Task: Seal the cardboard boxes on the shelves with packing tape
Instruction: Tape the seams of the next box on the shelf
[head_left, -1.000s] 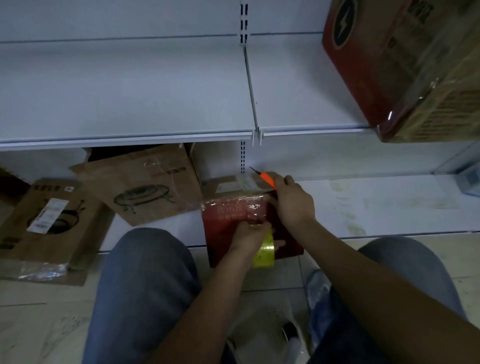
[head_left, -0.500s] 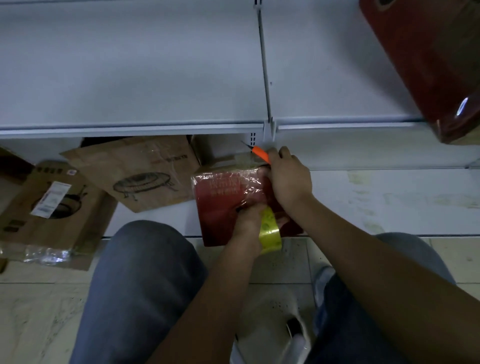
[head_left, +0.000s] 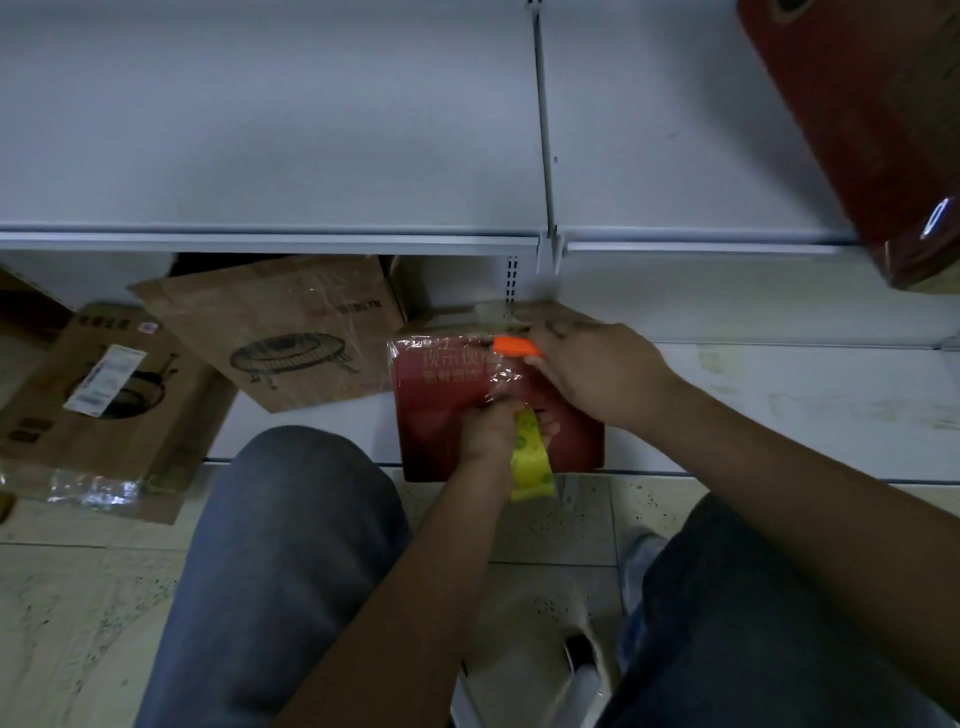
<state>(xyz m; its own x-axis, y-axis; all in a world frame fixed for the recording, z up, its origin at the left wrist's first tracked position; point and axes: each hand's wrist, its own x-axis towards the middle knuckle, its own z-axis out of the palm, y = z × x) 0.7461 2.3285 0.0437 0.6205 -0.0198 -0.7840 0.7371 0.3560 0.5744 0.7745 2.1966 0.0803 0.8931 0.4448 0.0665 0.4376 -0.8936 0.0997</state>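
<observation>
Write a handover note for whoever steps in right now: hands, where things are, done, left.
Left hand: grips the yellow tape roll and pulls clear tape taut over the red box.
Right hand: holds the orange cutter at the box's top edge, beside the tape.
Red box stands at the front edge of the bottom shelf, between the knees.
Done: tape strip laid over the box's top and front.
Left: cut the strip, press it down. Two brown boxes to the left already show clear tape; whether they are fully sealed cannot be told.
</observation>
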